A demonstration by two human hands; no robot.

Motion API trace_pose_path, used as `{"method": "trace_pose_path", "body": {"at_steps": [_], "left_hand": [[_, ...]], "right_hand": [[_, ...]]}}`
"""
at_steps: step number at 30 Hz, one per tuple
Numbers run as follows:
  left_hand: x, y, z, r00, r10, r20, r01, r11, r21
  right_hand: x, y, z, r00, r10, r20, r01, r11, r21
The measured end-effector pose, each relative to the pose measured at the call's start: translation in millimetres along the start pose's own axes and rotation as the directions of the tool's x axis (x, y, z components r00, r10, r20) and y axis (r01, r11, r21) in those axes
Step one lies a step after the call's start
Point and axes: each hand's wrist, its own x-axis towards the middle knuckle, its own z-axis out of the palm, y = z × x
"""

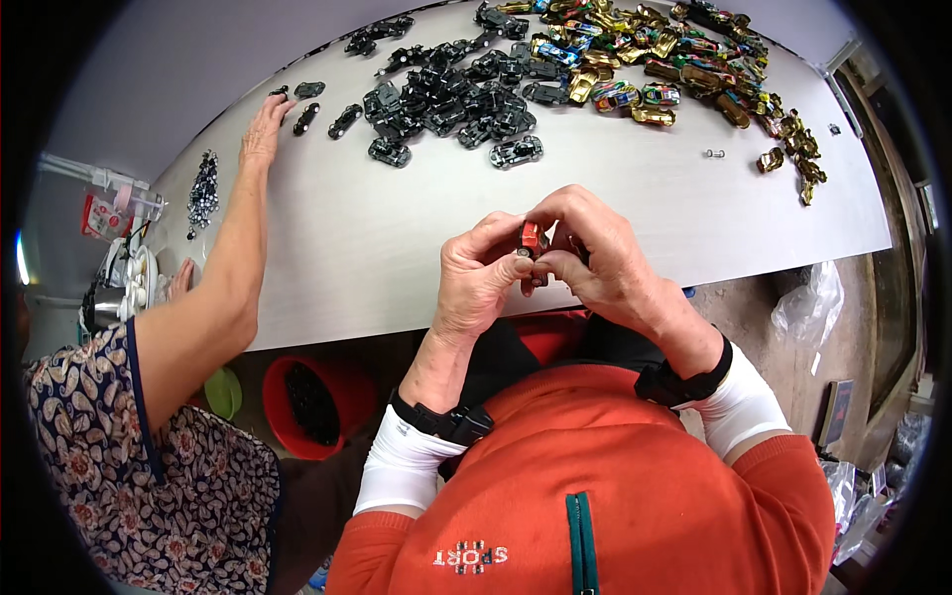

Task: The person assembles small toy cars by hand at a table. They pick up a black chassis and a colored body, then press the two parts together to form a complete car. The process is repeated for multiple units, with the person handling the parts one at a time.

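Observation:
A small red toy car (534, 236) with a dark wheel showing is pinched between my two hands, just off the table's near edge. My left hand (476, 273) grips its left side with thumb and fingers. From the other side my right hand (600, 248) closes on the same car, its thumb and index finger bent round it. Fingers cover much of the car's body and underside. Something dark shows under the curled fingers of my right hand, too hidden to name.
Black toy car parts (446, 94) lie heaped at the far middle, shiny gold and coloured toy cars (615, 94) at far right. A co-worker's hand (263, 129) reaches toward black cars at left. Small wheels (203, 193) lie piled nearby. A red bucket (283, 426) stands below.

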Motion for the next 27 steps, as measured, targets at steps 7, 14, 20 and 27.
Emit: {"method": "trace_pose_path", "body": {"at_steps": [7,14,20,27], "left_hand": [[3,6,14,0.994,-0.024,-0.111,0.017,0.998,-0.060],[2,-2,14,0.960,0.073,-0.269,-0.026,0.984,0.174],[2,0,15,0.967,0.069,-0.244,0.014,0.946,0.325],[2,-13,13,0.914,0.382,-0.136,-0.183,0.689,0.701]], "right_hand": [[-3,12,5,0.996,-0.043,-0.077,0.048,0.997,0.067],[-10,21,6,0.996,0.067,-0.058,-0.071,0.995,-0.067],[-7,34,3,0.976,0.217,0.006,-0.216,0.968,0.130],[-11,58,15,0.979,0.205,-0.012,-0.188,0.919,0.347]]}}
